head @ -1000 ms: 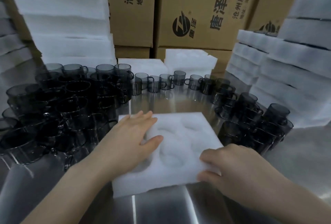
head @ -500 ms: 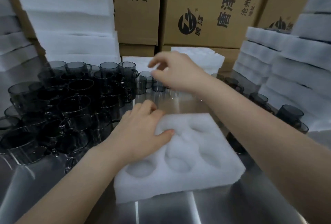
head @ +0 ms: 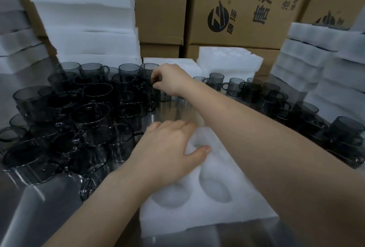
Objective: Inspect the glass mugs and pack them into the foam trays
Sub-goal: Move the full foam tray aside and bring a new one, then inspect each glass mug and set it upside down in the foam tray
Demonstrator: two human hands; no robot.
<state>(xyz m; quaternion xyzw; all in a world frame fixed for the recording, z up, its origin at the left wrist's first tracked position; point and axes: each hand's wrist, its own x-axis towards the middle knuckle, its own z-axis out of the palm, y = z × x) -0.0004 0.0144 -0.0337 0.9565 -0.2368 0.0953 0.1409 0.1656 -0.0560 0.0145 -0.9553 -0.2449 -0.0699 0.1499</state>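
White foam tray (head: 207, 207), lower centre: visible pockets all empty, nothing packed. Left hand (head: 167, 148) flat on it, fingers straight. Right hand (head: 173, 81) fingers pinch a smoky grey glass mug (head: 147, 75), upper centre; looks like the first pick.

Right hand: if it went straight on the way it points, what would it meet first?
The smoky glass mug at the right edge of the left cluster. The fingers of the right hand seem to be at its rim, though depth is unclear.
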